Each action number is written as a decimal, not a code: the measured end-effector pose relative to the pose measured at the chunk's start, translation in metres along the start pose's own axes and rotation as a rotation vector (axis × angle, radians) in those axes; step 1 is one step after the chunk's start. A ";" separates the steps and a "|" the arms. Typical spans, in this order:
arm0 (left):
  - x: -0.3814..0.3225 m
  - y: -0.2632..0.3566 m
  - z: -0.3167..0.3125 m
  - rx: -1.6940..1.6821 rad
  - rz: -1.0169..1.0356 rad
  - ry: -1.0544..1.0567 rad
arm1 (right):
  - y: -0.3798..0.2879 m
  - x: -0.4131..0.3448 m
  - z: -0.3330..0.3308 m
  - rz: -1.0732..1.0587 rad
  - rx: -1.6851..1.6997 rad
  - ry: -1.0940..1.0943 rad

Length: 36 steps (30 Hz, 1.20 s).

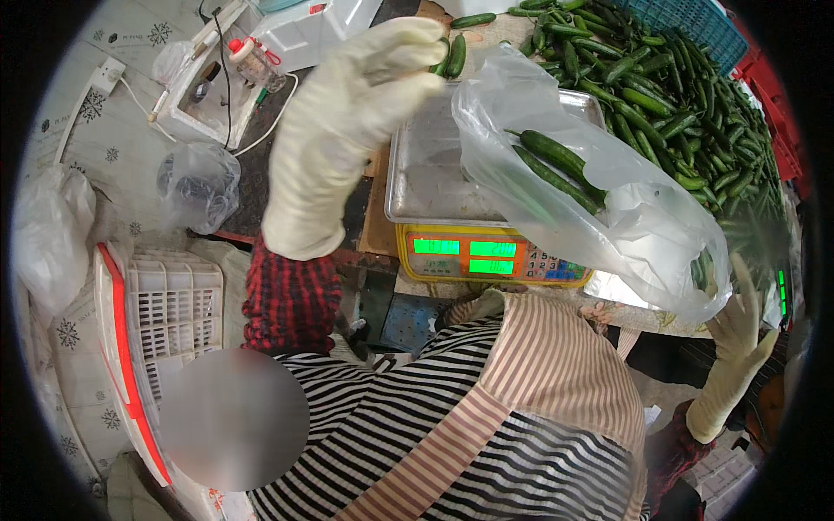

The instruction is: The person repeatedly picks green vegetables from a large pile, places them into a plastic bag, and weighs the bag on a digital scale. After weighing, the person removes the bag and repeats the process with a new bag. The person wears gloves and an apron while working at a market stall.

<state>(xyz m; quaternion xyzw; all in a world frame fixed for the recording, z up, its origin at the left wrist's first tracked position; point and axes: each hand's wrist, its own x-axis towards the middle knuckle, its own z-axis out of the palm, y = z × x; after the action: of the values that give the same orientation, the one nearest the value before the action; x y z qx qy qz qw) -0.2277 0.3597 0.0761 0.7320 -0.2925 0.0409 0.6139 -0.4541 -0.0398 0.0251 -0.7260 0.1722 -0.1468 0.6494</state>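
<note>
My left hand (361, 98), in a white glove, is raised at the left edge of the metal scale pan (436, 176). Its thumb and fingers are apart, and two small cucumbers (458, 56) show just beyond the tips. Across the pan lies a clear plastic bag (502, 98) with several cucumbers (554, 153) inside. Its near end stretches over the scale's keypad towards my right hand (733, 358). That hand, also gloved, has its fingers spread at the bag's end; whether it grips the film is hard to see. The yellow digital scale (407, 260) has lit green displays.
A large heap of cucumbers (677, 111) spreads behind and right of the scale, against a blue crate (690, 26). At left are a foam box (176, 124), a bottle with a red cap (254, 62), a bagged container (199, 185) and a white plastic basket (176, 293).
</note>
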 end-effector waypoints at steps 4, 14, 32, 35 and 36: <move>-0.010 -0.013 0.043 0.263 0.191 -0.029 | -0.015 0.023 0.034 0.277 -0.297 -0.220; 0.073 -0.048 -0.005 0.969 -0.136 -0.187 | -0.036 0.075 0.083 -0.217 0.671 -0.319; 0.119 0.024 0.005 1.039 0.335 -0.474 | -0.101 0.114 0.111 -0.182 0.669 -0.629; 0.123 0.030 0.010 0.319 -0.385 -0.374 | -0.107 0.120 0.130 -0.289 0.639 -0.554; 0.122 0.027 0.015 0.027 -0.353 -0.397 | -0.107 0.123 0.136 -0.378 0.374 -0.422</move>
<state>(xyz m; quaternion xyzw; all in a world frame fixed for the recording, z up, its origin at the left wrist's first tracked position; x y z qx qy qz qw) -0.1444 0.2973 0.1472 0.7736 -0.2741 -0.2073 0.5324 -0.2782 0.0377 0.1148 -0.6278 -0.1338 -0.1401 0.7539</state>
